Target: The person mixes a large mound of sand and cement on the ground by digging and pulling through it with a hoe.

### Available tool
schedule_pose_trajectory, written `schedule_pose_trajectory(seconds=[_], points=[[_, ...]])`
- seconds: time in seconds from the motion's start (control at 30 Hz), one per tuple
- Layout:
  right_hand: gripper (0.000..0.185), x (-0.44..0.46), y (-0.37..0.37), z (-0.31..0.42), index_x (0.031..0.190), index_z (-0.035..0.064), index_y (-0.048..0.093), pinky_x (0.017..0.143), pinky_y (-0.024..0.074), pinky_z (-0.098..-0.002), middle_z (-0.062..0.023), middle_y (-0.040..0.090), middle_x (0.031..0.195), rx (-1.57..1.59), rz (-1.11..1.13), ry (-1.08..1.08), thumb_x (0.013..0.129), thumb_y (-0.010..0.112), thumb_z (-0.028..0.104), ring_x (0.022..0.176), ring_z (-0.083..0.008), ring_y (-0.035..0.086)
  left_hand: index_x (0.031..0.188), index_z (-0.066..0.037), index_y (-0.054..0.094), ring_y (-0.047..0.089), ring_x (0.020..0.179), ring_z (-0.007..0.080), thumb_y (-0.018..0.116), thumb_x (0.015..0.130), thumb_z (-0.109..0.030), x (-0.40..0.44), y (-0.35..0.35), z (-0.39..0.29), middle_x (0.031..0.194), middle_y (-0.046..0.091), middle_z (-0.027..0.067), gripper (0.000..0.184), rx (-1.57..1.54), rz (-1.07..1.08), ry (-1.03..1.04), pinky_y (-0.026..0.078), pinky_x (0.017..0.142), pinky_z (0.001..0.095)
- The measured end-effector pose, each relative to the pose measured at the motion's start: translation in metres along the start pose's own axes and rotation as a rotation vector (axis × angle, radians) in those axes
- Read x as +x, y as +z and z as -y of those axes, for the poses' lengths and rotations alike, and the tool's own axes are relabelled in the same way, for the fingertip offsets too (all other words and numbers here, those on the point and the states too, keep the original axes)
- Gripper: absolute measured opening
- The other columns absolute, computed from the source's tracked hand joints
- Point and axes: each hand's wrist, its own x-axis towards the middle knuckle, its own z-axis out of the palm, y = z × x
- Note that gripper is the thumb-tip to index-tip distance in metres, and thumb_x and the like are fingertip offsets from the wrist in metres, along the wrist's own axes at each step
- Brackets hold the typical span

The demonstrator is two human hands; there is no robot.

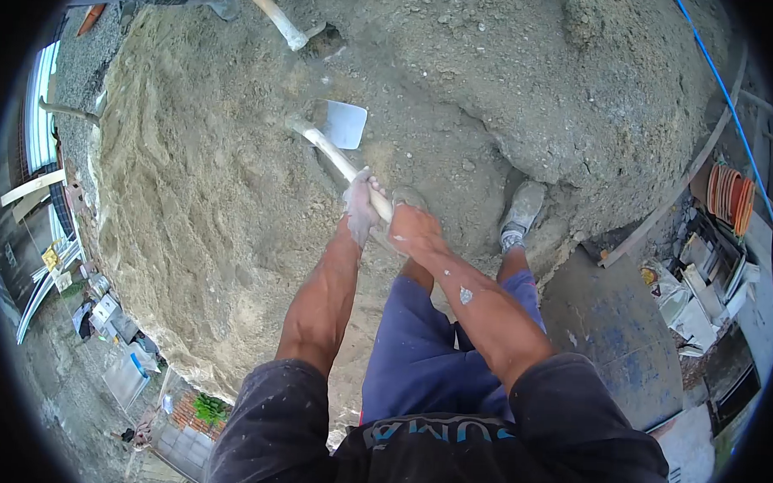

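Both my hands are wrapped round the pale wooden handle of a hoe [332, 153]. My left hand [361, 205] is closed on the handle, slightly nearer the head of the tool. Close beside it, my right hand [413, 229] grips lower down, towards my body. The hoe's flat, light grey blade [345, 125] lies at the surface of a large mound of grey-brown sandy soil [227, 168]. Dried pale dirt covers parts of my hands and forearms. Where the blade joins the handle, soil partly hides it.
Another wooden-handled tool [277, 18] rests on the mound farther up, its head partly buried. My shoe [524, 210] stands on the soil at right. A blue hose or rope [720, 79] crosses the upper right. Stacked orange tiles [730, 198] and debris [704, 287] lie far right.
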Motion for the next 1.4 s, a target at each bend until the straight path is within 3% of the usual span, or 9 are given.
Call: schedule_pose_trajectory(seconds=[0.27,0.37,0.67,0.83,0.97,1.13,1.2,1.3,1.4], points=[[0.031,-0.029,-0.057,-0.065,0.113,0.0023,0.058,0.086,0.0507,-0.0454,-0.0207,0.066,0.107,-0.147,-0.095,0.175,0.086,0.05,0.014,0.102,-0.0361,0.064,0.075,-0.014,0.043,0.04,0.045,0.0076,0.055,0.091,-0.015,-0.021,0.093,0.07,0.058,0.042,-0.0042,0.02,-0.101,0.297,-0.268,0.04,0.043,0.0253],[0.035,-0.072,-0.079,-0.112,0.119,0.0024,0.054,0.087,0.0505,-0.0465,-0.023,0.065,0.109,-0.164,-0.035,0.302,0.087,0.049,0.016,0.102,-0.0396,0.063,0.074,-0.014,0.041,0.04,0.043,0.0095,0.053,0.088,-0.013,-0.066,0.129,0.127,0.056,0.04,-0.0031,0.019,-0.035,0.174,-0.273,0.039,0.04,0.0269],[0.042,-0.155,-0.057,-0.164,0.117,-0.0002,0.053,0.088,0.0494,-0.0487,-0.0257,0.064,0.106,-0.117,0.011,0.562,0.085,0.058,0.026,0.101,-0.0419,0.062,0.069,-0.013,0.04,0.04,0.042,0.0107,0.051,0.087,-0.01,-0.1,0.112,0.25,0.054,0.039,-0.0012,0.022,0.073,0.311,-0.541,0.04,0.039,0.0279],[0.043,-0.164,-0.063,-0.146,0.109,-0.0049,0.054,0.085,0.05,-0.0477,-0.0257,0.066,0.1,-0.126,-0.008,0.554,0.085,0.058,0.031,0.096,-0.0422,0.063,0.075,-0.011,0.045,0.048,0.048,0.0116,0.058,0.088,-0.013,-0.094,0.104,0.238,0.058,0.044,-0.0013,0.019,0.053,0.431,-0.697,0.045,0.047,0.0277],[0.037,-0.18,-0.099,-0.133,0.106,-0.0057,0.057,0.085,0.0499,-0.0471,-0.0255,0.066,0.099,-0.165,0.09,0.417,0.083,0.056,0.023,0.097,-0.0399,0.064,0.088,-0.009,0.049,0.054,0.061,0.0171,0.064,0.085,-0.013,-0.103,0.103,0.21,0.068,0.05,0.001,0.015,-0.079,0.542,-0.642,0.051,0.062,0.0349],[0.033,-0.249,-0.22,-0.131,0.109,-0.0023,0.061,0.079,0.0517,-0.0457,-0.0208,0.067,0.097,-0.313,0.167,0.164,0.08,0.056,0.014,0.094,-0.0358,0.066,0.104,-0.009,0.041,0.056,0.073,0.0256,0.071,0.08,-0.02,-0.109,0.128,0.199,0.086,0.053,0.0115,0.039,-0.276,0.316,-0.513,0.051,0.07,0.041],[0.028,-0.279,-0.273,-0.155,0.107,-0.0001,0.059,0.074,0.0511,-0.0473,-0.0199,0.066,0.089,-0.375,0.146,0.062,0.084,0.055,0.016,0.087,-0.0384,0.065,0.109,-0.009,0.042,0.055,0.076,0.0246,0.065,0.085,-0.029,-0.097,0.132,0.193,0.094,0.051,0.0119,0.039,-0.275,0.225,-0.371,0.05,0.076,0.0452],[0.024,-0.334,-0.356,-0.183,0.107,0.0041,0.059,0.07,0.0501,-0.0496,-0.0182,0.065,0.082,-0.532,0.127,0.012,0.086,0.053,0.014,0.082,-0.038,0.065,0.105,-0.007,0.045,0.058,0.079,0.024,0.05,0.093,-0.036,-0.122,0.144,0.172,0.085,0.055,0.0087,0.032,-0.293,0.264,-0.225,0.05,0.083,0.0503],[0.028,-0.379,-0.421,-0.245,0.11,0.0098,0.06,0.072,0.051,-0.0458,-0.0115,0.066,0.09,-0.72,-0.14,0.034,0.083,0.057,0.013,0.088,-0.0316,0.065,0.099,-0.008,0.048,0.06,0.081,0.0241,0.048,0.093,-0.035,-0.174,0.204,0.176,0.084,0.057,0.0066,0.028,-0.403,0.345,-0.157,0.05,0.083,0.0496]])
